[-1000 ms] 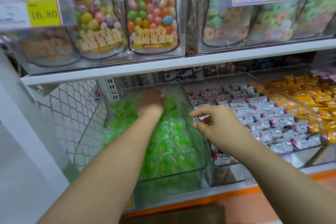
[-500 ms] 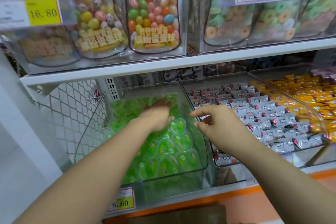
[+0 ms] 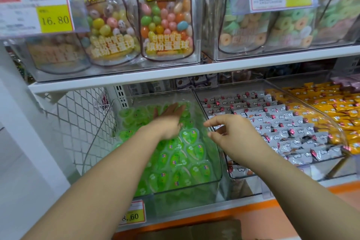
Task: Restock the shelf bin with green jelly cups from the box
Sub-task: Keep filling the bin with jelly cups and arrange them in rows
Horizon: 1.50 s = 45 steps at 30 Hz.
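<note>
- You face a white shop shelf (image 3: 136,76); its lower tier carries clear sloped plastic bins, with bags of coloured sweets on the tier above.
- The heart-shaped green jelly cups with clear film lids (image 3: 175,158) fill the clear shelf bin (image 3: 219,161) at the centre of your view, piled almost to its front lip.
- Your left hand (image 3: 167,121) lies flat, palm down and fingers spread, on the cups towards the bin's 12 o'clock end; it grasps nothing and only presses on the pile.
- Your right hand (image 3: 231,132) hovers at 3 o'clock of the bin, over its wall, fingers loosely curled with a gap to the thumb; it looks empty and touches nothing.
- To my eye, you are at the levelling step: spreading cups toward the back.
- Next, reach down for more cups; the brown cardboard box (image 3: 194,228) shows at 6 o'clock, below the shelf edge.
- Silver-wrapped candies (image 3: 282,132) fill the neighbouring bin at 3 o'clock.
</note>
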Motion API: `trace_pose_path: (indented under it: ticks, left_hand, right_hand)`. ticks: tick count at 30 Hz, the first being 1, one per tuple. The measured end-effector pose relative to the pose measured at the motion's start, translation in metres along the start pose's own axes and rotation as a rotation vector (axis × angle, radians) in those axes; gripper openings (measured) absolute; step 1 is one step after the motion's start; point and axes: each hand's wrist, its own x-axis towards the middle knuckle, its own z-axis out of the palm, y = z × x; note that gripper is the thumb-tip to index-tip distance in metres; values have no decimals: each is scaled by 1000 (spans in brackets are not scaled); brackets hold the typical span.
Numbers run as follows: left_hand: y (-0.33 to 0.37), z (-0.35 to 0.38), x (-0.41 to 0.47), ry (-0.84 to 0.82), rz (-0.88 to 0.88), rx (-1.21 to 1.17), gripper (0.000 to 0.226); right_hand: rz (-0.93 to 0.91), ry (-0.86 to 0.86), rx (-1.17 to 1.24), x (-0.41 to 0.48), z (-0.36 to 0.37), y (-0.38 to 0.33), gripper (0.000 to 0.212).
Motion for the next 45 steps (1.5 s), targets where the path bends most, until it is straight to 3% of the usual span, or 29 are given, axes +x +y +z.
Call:
trace_pose_path:
  ticks: [10,17,21,26,30,34,37,40,45]
  left_hand:
    - [-30,-42,-90,175,60,-69,45]
    - [-44,-33,-138,-11,-35,-65,50]
    - [-41,-18,-132,-27,-68,-12,56]
    - [-32,-20,-131,131,-54,23,53]
    - [-4,-26,-147,474,107,-60,49]
    - [22,-24,-156,792,226,18,42]
    - [25,-18,-150,955,270,37,39]
    - [30,-14,-145,968,325,-61,36]
    - [37,-15,-141,770,335,-450,32]
  right_hand:
    - [-71,120,-141,-13,7,-19,24]
    - [-128,108,-135,-23,18,-29,23]
    - [-168,90,-128,-32,20,-29,21]
    - [-171,98,-48,-46,18,-28,20]
    - [-104,118,145,-47,14,-34,18]
    - [-15,5,492,-51,4,-47,11]
    - [91,-66,753,-52,3,-50,25]
    - [157,-101,928,-51,4,-50,31]
    - [220,-163,1102,-45,-2,-48,30]
